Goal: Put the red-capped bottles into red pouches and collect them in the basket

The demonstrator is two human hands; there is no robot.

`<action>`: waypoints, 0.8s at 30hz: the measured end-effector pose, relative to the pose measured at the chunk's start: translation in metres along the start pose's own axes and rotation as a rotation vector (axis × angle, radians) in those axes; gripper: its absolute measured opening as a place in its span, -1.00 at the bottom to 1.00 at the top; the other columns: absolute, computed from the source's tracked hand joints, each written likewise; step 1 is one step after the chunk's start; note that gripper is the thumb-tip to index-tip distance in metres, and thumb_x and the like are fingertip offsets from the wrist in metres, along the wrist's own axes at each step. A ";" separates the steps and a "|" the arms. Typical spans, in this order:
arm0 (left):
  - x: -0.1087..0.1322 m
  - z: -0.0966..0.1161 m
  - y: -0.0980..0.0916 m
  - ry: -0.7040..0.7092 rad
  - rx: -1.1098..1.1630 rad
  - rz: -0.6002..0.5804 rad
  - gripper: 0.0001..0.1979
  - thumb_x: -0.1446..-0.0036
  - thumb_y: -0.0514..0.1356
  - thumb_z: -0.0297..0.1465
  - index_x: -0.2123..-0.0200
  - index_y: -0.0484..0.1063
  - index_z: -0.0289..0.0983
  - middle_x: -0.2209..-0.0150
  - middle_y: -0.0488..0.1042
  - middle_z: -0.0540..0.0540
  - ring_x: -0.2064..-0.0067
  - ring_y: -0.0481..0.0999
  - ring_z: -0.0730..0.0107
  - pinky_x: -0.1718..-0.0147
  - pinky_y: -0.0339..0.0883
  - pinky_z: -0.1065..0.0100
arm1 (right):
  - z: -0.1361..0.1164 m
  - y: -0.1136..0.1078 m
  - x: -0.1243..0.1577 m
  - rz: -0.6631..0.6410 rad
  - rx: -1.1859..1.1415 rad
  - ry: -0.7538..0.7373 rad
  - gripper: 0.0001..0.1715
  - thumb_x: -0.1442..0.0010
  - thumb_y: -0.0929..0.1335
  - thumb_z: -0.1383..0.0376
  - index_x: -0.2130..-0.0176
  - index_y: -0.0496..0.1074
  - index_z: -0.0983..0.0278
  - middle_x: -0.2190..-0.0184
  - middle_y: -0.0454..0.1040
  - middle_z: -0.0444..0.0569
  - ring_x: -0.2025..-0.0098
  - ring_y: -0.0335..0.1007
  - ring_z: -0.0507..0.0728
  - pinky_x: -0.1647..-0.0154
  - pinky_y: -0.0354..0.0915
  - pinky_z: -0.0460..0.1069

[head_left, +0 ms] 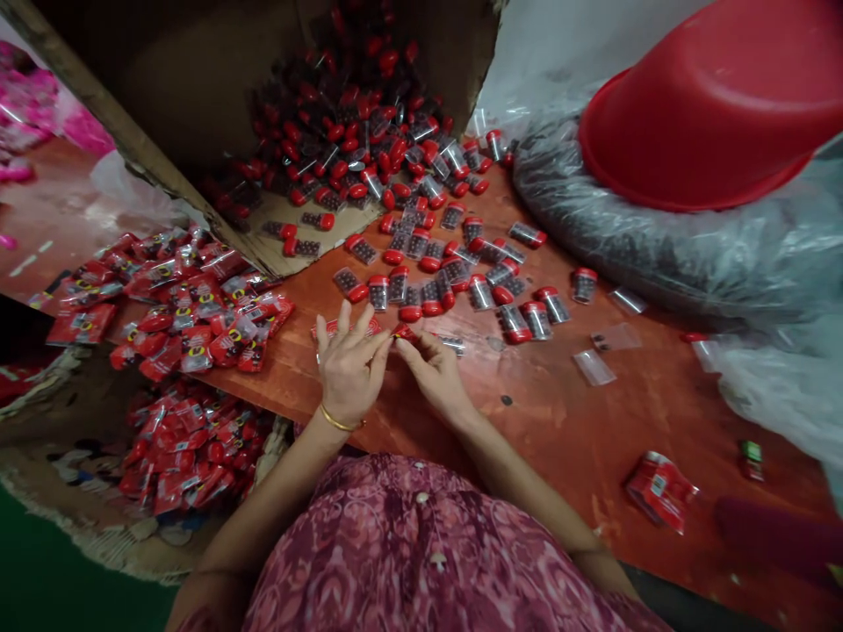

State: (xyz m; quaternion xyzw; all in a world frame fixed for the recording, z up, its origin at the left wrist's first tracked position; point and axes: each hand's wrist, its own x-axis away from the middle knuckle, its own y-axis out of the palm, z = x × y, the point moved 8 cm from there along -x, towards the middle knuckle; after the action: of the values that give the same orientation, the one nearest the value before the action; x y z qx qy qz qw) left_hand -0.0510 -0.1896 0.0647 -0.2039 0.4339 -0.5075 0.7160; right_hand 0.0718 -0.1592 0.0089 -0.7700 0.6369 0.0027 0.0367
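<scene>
Fig. Left hand and right hand at work over a wooden desk.

The right hand's fingers pinch a small red item (its form is hidden); the half-closed left hand sits just beside it, any grip unclear. Red-capped clear vials lie beyond, spilling from a tipped cardboard carton; filled red packets lie leftward.

Maroon-and-pink patterned blouse at six o'clock, small pale round buttons down its front; a thin gold bangle at six o'clock from the left hand, a ring at its nine o'clock.
</scene>
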 end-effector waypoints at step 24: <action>0.045 -0.044 0.060 -1.160 1.173 -0.165 -0.58 0.50 0.45 -0.18 0.67 0.36 -0.34 0.63 0.44 0.04 0.54 0.42 0.54 0.43 0.33 0.44 | 0.010 -0.071 -0.003 -0.073 1.042 -0.241 -0.57 -0.15 0.28 0.10 0.08 0.34 0.32 -0.01 0.36 0.20 -0.05 0.18 0.32 -0.01 0.14 0.22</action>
State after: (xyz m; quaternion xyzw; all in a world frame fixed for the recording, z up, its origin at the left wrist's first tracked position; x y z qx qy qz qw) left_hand -0.0500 -0.1998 -0.0216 -0.0580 -0.3556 -0.5167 0.7767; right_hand 0.1414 -0.1424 0.0033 -0.6657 0.5180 -0.2264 0.4871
